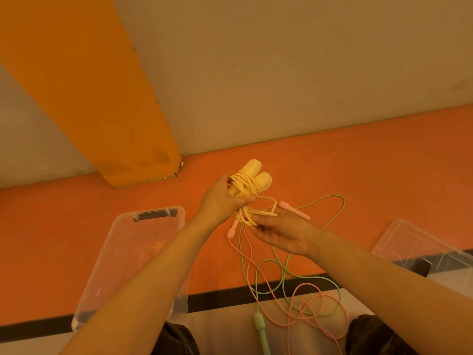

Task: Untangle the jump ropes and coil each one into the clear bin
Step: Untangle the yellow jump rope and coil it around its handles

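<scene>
The left hand point(225, 201) grips the yellow rope point(245, 193) around its two handles, so the wound bundle does not fall apart. The right hand point(279, 233) pinches loose yellow loops below it, probably to wind them on; the fingers are partly hidden. The pink rope point(304, 301) and green rope point(284, 272) lie crossed on the floor point(384, 175). The bin point(120, 254) stands left, within easy reach.

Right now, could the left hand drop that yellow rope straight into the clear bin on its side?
Probably yes. The left hand grips the yellow rope bundle just beyond the clear bin, which lies open-topped with nothing over it. But the right hand pinches a loose loop, so coiling looks unfinished.
</scene>
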The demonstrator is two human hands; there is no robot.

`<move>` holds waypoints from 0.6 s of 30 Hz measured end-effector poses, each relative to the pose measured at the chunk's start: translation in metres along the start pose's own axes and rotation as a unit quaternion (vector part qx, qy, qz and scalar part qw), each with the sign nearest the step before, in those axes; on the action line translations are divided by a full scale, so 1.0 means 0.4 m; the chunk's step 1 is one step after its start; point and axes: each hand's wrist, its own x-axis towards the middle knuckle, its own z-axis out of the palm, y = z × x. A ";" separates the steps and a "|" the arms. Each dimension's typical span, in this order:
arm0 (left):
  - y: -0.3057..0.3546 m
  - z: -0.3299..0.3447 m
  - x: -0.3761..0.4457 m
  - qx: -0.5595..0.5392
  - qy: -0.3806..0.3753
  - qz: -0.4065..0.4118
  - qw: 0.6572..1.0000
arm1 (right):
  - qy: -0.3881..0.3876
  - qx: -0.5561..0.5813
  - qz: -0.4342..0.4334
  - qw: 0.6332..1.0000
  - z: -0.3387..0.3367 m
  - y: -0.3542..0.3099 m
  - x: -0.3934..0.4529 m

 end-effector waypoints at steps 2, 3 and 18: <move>0.001 0.002 0.000 0.005 -0.001 0.005 1.000 | -0.005 -0.007 0.003 1.000 0.001 -0.001 -0.002; 0.001 0.003 -0.001 0.007 -0.003 0.005 1.000 | -0.007 -0.010 0.006 1.000 0.002 -0.002 -0.004; 0.003 0.004 0.002 0.004 0.001 0.016 1.000 | -0.011 -0.069 0.021 0.997 0.006 -0.011 -0.015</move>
